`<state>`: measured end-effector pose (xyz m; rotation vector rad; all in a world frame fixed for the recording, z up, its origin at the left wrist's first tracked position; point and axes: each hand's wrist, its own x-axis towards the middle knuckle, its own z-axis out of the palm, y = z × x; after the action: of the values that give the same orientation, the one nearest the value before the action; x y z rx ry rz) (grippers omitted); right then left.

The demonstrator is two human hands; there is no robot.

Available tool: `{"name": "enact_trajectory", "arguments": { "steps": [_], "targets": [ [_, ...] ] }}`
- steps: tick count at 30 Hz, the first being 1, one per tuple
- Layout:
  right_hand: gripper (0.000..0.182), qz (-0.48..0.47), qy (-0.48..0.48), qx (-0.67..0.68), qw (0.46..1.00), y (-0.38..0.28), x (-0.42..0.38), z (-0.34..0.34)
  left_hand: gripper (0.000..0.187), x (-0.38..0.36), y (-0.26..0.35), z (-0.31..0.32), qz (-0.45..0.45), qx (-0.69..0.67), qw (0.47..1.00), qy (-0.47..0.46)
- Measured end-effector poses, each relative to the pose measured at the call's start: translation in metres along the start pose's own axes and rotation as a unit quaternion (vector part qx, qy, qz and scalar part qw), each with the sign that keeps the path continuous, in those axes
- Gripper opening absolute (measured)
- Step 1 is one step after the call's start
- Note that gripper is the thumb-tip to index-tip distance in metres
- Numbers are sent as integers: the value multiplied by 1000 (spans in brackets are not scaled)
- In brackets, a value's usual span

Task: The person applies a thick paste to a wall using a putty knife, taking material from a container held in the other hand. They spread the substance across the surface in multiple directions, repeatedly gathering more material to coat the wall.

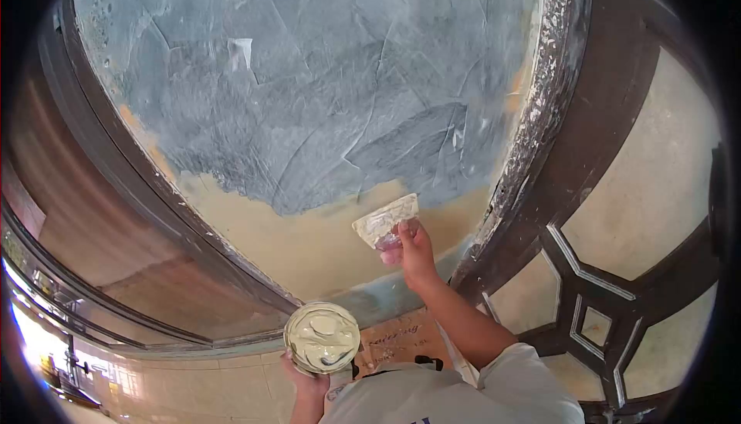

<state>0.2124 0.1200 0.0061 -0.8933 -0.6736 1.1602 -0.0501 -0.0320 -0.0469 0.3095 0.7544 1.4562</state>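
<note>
Head view: the right hand (417, 258) pinches a paste-coated spreader (384, 223) just by the patchy wall panel (309, 115); it looks light and thin, likely slippery where smeared, so best gripped opposite its coated edge. The left hand (307, 382) supports an open tub (289, 338) of soft-looking paste (321, 327), probably heavier, best held low around the side. Dark frames (100, 127) (567, 69) limit sideways strokes.

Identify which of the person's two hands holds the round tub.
The left hand, lower in the picture, holds the round tub of pale paste; the right hand, higher up, grips a paste-smeared spreader.
</note>
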Motion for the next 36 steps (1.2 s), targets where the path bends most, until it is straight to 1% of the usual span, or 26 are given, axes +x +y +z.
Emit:
{"name": "enact_trajectory", "arguments": {
  "steps": [2,3,5,6,7,9,10,12,13,15,16,18,19,21,22,24,25,27,28,29,30,31,33,36],
  "targets": [
    [30,1,1,-3,1000,3,-2,1,64,-1,-1,0,4,1,1000,27],
    [28,2,4,-4,1000,4,-3,0,64,-1,-2,-1,5,2,1000,27],
    [27,-1,3,2,1000,6,-1,-2,64,-1,-3,1,13,3,1000,-8],
    [25,-3,1,7,1000,8,1,-3,63,-4,-1,6,7,16,1000,18],
    [25,-4,0,8,1000,11,3,-6,63,-4,-2,7,8,16,1000,17],
    [22,60,33,32,997,25,6,-16,65,-4,-4,8,15,30,999,38],
    [22,60,33,33,997,33,5,-22,65,-4,-6,4,15,31,999,38],
    [20,127,57,49,989,55,1,-40,68,0,-9,-1,10,32,999,6],
    [20,127,56,49,989,68,-3,-49,68,-1,-10,-2,11,32,999,5],
    [20,175,66,22,982,93,-11,-67,72,-3,-11,0,8,33,999,14],
    [20,174,66,22,982,102,-16,-77,72,-3,-11,0,9,33,999,13],
    [19,184,5,38,982,106,-23,-84,72,-3,-11,0,-5,32,999,6],
    [19,183,5,38,982,109,-23,-85,72,-3,-12,2,-4,31,999,5],
    [18,111,25,36,993,90,-31,-65,71,-3,-14,7,-6,24,999,26],
    [18,110,26,35,993,76,-32,-54,71,-1,-16,10,-7,23,999,25],
    [18,34,12,18,999,47,-28,-31,70,1,-19,13,15,35,998,43],
    [18,33,13,18,999,41,-22,-25,70,2,-21,12,14,35,998,42],
    [14,-8,-26,15,1000,26,-14,-13,65,4,-22,9,-2,11,1000,20],
    [17,-4,-28,28,999,15,-11,-6,65,5,-23,9,-2,11,1000,19],
    [17,-4,-27,28,999,11,-8,-2,68,6,-24,9,1,24,1000,-2],
    [17,-10,-32,57,998,9,-5,1,70,7,-24,8,4,38,999,-23],
    [17,-16,-37,85,996,6,-2,5,70,9,-25,6,3,39,999,-24],
    [19,-9,-31,110,993,-9,-3,16,69,10,-27,4,-13,25,999,27],
    [22,-16,-39,108,993,-11,0,19,69,6,-24,12,-5,40,999,15]
  ]
}}
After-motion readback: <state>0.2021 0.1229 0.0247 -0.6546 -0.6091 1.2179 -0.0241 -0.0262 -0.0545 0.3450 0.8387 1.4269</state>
